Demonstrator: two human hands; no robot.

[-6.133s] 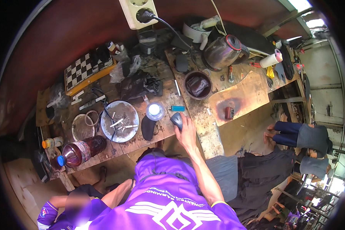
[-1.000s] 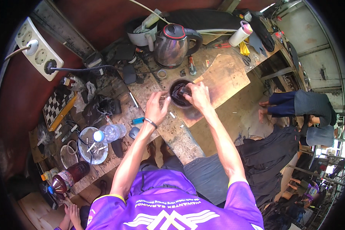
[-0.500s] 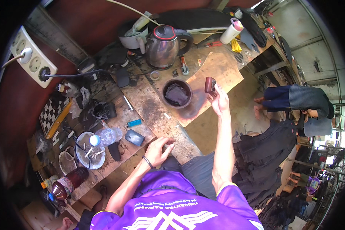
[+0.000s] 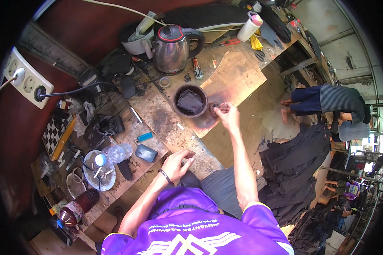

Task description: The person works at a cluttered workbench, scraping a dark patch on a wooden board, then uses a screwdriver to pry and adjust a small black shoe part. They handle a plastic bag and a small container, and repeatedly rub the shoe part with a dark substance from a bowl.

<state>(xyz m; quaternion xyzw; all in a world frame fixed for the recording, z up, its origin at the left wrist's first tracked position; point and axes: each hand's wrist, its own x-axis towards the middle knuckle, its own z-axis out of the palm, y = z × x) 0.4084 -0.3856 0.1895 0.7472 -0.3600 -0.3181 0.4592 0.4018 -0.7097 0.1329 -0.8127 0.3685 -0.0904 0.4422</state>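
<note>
My right hand [image 4: 229, 115] is closed around a small dark reddish-brown block [image 4: 214, 109], mostly covered by the fingers. It is low over the dark-stained corner of a thin wooden board [image 4: 236, 80], just right of a round dark bowl [image 4: 177, 98]. Inside the bowl lies a dark, flat, folded-looking piece [image 4: 190, 102]; its material is unclear. My left hand [image 4: 177, 165] rests by the table's near edge, fingers loosely bent and thumb apart, with nothing visible in it. A dark blue-grey block-shaped object [image 4: 146, 153] lies to its left.
An electric kettle [image 4: 170, 53] stands behind the bowl, near a cutter knife [image 4: 197, 69]. A blue lighter [image 4: 144, 137], a plastic water bottle [image 4: 115, 154] and a plate with cigarette butts [image 4: 107, 182] are at left. Dark cloth [image 4: 291, 157] is piled at right; another person [image 4: 327, 104] bends beyond it.
My right hand has moved left and closer to me, carrying the reddish-brown block from above the board's right edge to beside the bowl. The left hand stays nearly in place. The view has shifted slightly.
</note>
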